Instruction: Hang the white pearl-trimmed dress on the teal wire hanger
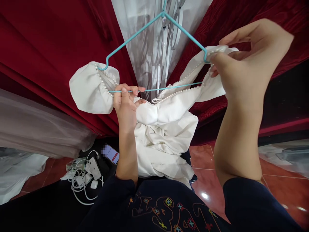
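While the thin turquoise wire hanger [154, 53] hangs by its hook near the top edge of the view, we see one white satin garment trimmed with a row of small pearl beads [164, 125] draped on it. The bulk of the garment hangs crumpled below the bar, just above our lap. The left hand [126, 103] is clenched on the hanger's lower bar – thumb on top, fingers curled beneath – which appears to steady the frame and keep it level. The right hand [243, 61] pinches the garment's right shoulder fabric at the hanger's right corner, thumb and fingertips closed on the cloth; we judge that this grip seats the shoulder over the wire end. The left puffed sleeve [90, 88] already sits over the opposite corner, with the wire end showing at its beaded edge.

Count of items in hand: one hanger, one garment, two puffed sleeves – one at each corner.

Behind the hanger hang dark red velvet curtains [48, 42] parted around a pale sheer panel [147, 42]. On the red tiled floor [277, 180] to the left lie one smartphone with a lit screen [111, 154], a tangle of white charging cables [82, 182] and one small white earbud case [94, 184]. The number of adapters among the cables cannot be determined.
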Available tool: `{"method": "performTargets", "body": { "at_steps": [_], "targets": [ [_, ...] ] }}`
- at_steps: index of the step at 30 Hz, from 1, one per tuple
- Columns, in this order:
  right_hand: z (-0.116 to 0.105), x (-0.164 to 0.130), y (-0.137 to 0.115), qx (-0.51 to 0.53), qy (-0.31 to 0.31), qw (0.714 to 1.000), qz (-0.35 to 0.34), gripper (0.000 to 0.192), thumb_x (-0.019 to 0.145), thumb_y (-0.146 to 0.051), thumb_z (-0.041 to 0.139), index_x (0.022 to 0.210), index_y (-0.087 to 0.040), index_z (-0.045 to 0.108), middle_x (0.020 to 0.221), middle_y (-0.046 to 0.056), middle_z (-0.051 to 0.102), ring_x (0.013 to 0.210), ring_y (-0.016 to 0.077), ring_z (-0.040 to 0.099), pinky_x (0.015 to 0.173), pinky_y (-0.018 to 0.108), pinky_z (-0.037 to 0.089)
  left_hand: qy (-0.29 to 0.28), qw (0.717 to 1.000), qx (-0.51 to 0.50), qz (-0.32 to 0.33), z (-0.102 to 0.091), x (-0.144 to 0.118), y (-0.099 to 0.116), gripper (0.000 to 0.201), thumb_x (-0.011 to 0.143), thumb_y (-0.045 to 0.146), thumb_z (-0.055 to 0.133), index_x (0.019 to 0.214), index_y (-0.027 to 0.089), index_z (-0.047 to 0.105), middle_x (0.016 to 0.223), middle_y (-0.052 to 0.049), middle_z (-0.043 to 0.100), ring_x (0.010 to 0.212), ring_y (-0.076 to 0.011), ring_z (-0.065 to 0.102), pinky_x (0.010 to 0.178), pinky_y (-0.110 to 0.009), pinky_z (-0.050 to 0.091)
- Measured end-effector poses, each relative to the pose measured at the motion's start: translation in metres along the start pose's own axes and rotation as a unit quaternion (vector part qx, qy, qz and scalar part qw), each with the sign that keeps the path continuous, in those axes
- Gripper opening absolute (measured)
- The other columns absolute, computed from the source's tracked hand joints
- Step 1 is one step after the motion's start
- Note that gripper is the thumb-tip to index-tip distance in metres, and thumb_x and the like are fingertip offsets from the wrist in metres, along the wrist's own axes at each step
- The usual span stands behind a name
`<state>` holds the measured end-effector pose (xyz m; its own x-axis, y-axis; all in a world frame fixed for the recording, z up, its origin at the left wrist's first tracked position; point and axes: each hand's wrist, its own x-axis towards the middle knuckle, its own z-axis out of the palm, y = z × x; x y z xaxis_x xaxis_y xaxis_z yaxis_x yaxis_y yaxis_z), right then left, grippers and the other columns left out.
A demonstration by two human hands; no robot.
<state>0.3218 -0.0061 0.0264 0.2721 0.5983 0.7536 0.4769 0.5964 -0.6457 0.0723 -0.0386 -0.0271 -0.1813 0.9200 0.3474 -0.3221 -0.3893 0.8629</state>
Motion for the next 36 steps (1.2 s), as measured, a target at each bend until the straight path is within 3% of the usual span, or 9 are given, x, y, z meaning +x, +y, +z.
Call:
{"method": "performTargets", "body": {
  "at_steps": [4, 7, 14, 18, 23, 25, 30, 33, 36],
  "targets": [
    [0.006, -0.018, -0.011, 0.078, 0.071, 0.988, -0.115, 0.014, 0.080, -0.028, 0.073, 0.088, -0.017, 0.069, 0.089, 0.003, 0.065, 0.058, 0.0078, 0.056, 0.051, 0.026, 0.042, 0.002, 1.000, 0.001, -0.002, 0.000, 0.000, 0.001, 0.032, 0.102, 0.056, 0.055, 0.093, 0.026, 0.046, 0.083, -0.002, 0.056, 0.099, -0.0213, 0.069, 0.062, -0.024, 0.054],
    [0.002, -0.029, 0.000, 0.024, 0.119, 0.988, -0.099, 0.019, 0.079, -0.034, 0.075, 0.084, -0.018, 0.067, 0.083, 0.002, 0.063, 0.068, 0.0099, 0.056, 0.055, 0.025, 0.036, -0.008, 1.000, -0.022, 0.001, -0.001, -0.001, 0.002, 0.029, 0.102, 0.053, 0.055, 0.093, 0.026, 0.047, 0.083, -0.002, 0.056, 0.099, -0.0215, 0.069, 0.061, -0.024, 0.054],
    [-0.001, -0.041, 0.019, -0.106, 0.018, 0.993, 0.051, 0.027, 0.063, -0.003, 0.076, 0.080, -0.017, 0.061, 0.071, -0.001, 0.061, 0.057, 0.0074, 0.053, 0.050, 0.022, 0.036, 0.012, 1.000, 0.000, -0.011, 0.001, -0.002, 0.001, 0.028, 0.105, 0.051, 0.050, 0.093, 0.026, 0.047, 0.085, -0.003, 0.057, 0.101, -0.0213, 0.069, 0.062, -0.024, 0.054],
    [0.001, -0.038, 0.005, -0.097, 0.003, 0.994, 0.045, 0.021, 0.066, 0.001, 0.071, 0.073, -0.016, 0.060, 0.068, 0.001, 0.062, 0.055, 0.0076, 0.052, 0.052, 0.024, 0.037, 0.012, 1.000, -0.004, -0.007, 0.001, -0.001, 0.001, 0.029, 0.104, 0.053, 0.052, 0.093, 0.026, 0.047, 0.085, -0.002, 0.059, 0.101, -0.0217, 0.070, 0.061, -0.025, 0.054],
    [0.016, -0.048, -0.029, 0.031, -0.001, 0.999, -0.018, 0.011, 0.080, -0.019, 0.073, 0.087, -0.017, 0.064, 0.077, 0.002, 0.061, 0.064, 0.0093, 0.053, 0.057, 0.025, 0.037, 0.016, 1.000, -0.011, -0.013, 0.003, -0.002, 0.001, 0.029, 0.105, 0.051, 0.052, 0.093, 0.026, 0.047, 0.083, -0.002, 0.058, 0.100, -0.0211, 0.070, 0.060, -0.024, 0.052],
    [0.030, -0.054, -0.047, 0.069, -0.051, 0.996, -0.016, 0.014, 0.087, -0.030, 0.071, 0.090, -0.018, 0.065, 0.076, 0.001, 0.059, 0.063, 0.0092, 0.050, 0.056, 0.026, 0.034, 0.019, 1.000, -0.013, -0.015, 0.003, -0.002, -0.001, 0.029, 0.105, 0.051, 0.052, 0.093, 0.025, 0.047, 0.082, -0.002, 0.059, 0.099, -0.0207, 0.070, 0.059, -0.023, 0.053],
    [0.082, -0.055, -0.087, 0.087, -0.289, 0.953, -0.003, 0.037, 0.099, -0.054, 0.055, 0.094, -0.020, 0.070, 0.071, -0.001, 0.063, 0.063, 0.0117, 0.054, 0.063, 0.030, 0.041, 0.023, 0.999, -0.031, 0.019, -0.003, 0.001, -0.013, 0.027, 0.102, 0.053, 0.057, 0.100, 0.026, 0.054, 0.097, -0.002, 0.069, 0.102, -0.0208, 0.068, 0.075, -0.029, 0.059],
    [0.114, -0.047, -0.103, 0.038, -0.324, 0.945, -0.010, 0.042, 0.100, -0.056, 0.051, 0.093, -0.021, 0.072, 0.078, 0.000, 0.068, 0.071, 0.0134, 0.056, 0.068, 0.032, 0.041, 0.024, 0.998, 0.036, 0.049, -0.008, 0.003, -0.020, 0.038, 0.097, 0.066, 0.057, 0.110, 0.030, 0.055, 0.118, -0.001, 0.071, 0.119, -0.0243, 0.065, 0.091, -0.038, 0.057],
    [0.138, -0.041, -0.113, -0.029, -0.352, 0.935, -0.027, 0.040, 0.100, -0.053, 0.051, 0.086, -0.021, 0.071, 0.081, -0.001, 0.068, 0.073, 0.0139, 0.054, 0.068, 0.032, 0.037, -0.004, 0.989, 0.132, 0.070, -0.012, 0.004, -0.026, 0.056, 0.095, 0.081, 0.041, 0.123, 0.034, 0.052, 0.131, -0.001, 0.067, 0.137, -0.0248, 0.056, 0.099, -0.042, 0.054]
  ]
}}
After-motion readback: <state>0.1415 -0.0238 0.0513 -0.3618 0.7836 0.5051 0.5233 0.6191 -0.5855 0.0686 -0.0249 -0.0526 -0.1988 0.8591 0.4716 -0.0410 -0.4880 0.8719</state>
